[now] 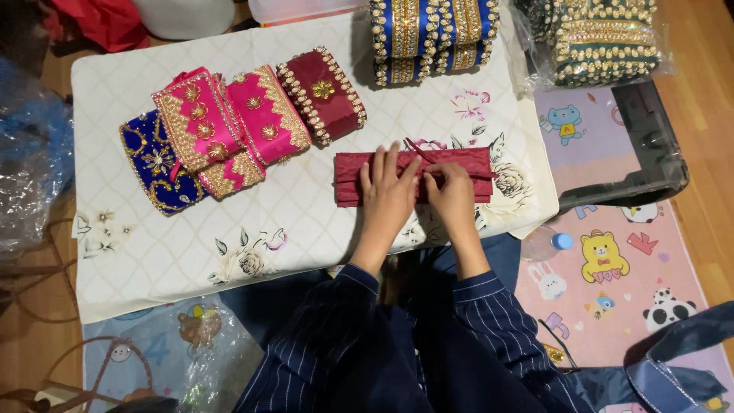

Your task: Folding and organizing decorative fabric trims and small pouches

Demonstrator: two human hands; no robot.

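Note:
A folded maroon cloth pouch (466, 162) with thin maroon cords lies on the white patterned table cover (306, 222). My left hand (388, 195) lies flat on its middle, fingers spread. My right hand (451, 191) rests beside it on the pouch and pinches a cord at the pouch's centre. Behind, to the left, a row of finished embroidered pouches lies side by side: a blue one (153, 164), two pink ones (202, 122) (267, 111) and a maroon one (321, 92) with gold trim and pearls.
Stacks of blue beaded pouches (428, 38) stand at the table's back edge, and green ones in clear plastic (600, 38) lie to the right. A black tray (650, 153), a small bottle (550, 243) and a cartoon-print mat (612, 291) lie on the floor at right. Crumpled plastic (30, 168) sits left.

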